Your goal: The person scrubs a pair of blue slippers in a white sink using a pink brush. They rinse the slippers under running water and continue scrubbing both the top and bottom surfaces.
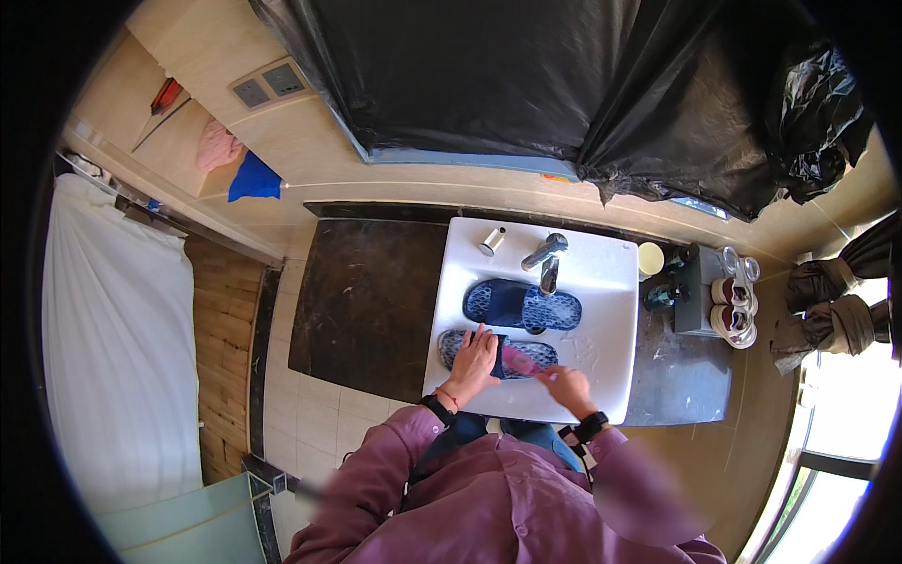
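Two dark blue slide slippers with a pale mottled pattern are in the white ceramic washbasin (606,381). The near slipper (451,347) lies by the basin's front edge under my left hand (476,359), which grips it across the strap, fingers on top and thumb at the near side. My right hand (569,388) holds the handle of a pink brush (520,361). The brush head, somewhat blurred, is against the near slipper's insole beside the strap. Behind it, the far slipper (493,303) lies partly beneath the chrome faucet (548,255) and partly over the drain (535,330).
A dark stone counter (366,303) flanks the basin. At right stand a cream-lidded jar (650,259), dark bottles (659,297) and a grey box (694,303) beside white-and-maroon shoes (733,321). A small metallic cylinder (492,242) sits on the rim. Black plastic sheeting (479,77) covers the wall above.
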{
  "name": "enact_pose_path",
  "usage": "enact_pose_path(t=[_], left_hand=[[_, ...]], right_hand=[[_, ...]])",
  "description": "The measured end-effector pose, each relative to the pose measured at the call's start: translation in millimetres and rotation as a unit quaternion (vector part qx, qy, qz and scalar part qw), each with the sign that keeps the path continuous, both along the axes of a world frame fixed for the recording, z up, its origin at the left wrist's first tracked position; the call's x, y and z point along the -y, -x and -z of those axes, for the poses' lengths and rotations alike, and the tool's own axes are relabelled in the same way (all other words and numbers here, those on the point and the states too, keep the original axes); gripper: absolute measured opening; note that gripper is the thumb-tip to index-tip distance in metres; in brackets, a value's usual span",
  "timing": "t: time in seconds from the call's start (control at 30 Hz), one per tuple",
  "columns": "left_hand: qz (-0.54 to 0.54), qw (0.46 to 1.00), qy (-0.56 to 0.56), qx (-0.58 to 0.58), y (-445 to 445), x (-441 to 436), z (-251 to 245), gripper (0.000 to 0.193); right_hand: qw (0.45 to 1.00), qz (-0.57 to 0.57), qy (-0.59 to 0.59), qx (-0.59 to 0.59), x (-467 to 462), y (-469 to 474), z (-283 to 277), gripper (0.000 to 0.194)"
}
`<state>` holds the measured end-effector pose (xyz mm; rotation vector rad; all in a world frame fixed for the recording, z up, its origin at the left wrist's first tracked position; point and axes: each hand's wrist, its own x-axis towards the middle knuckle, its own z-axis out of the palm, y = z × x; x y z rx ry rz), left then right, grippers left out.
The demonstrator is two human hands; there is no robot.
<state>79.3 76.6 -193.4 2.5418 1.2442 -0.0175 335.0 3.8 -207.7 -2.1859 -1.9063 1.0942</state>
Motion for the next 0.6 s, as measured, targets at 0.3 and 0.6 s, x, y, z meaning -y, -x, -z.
enact_pose_path(t=[0.3,0.6], left_hand=[[-0.013,1.0,0.0,-0.003,-5,7,2,0.097],[-0.016,1.0,-0.016,0.006,-8,7,3,0.099]], right_hand=[[0.998,0.03,-0.051,-0.001,19,-3,-4,0.041],[0.998,0.011,-0.062,-0.002,18,-4,-3,0.037]])
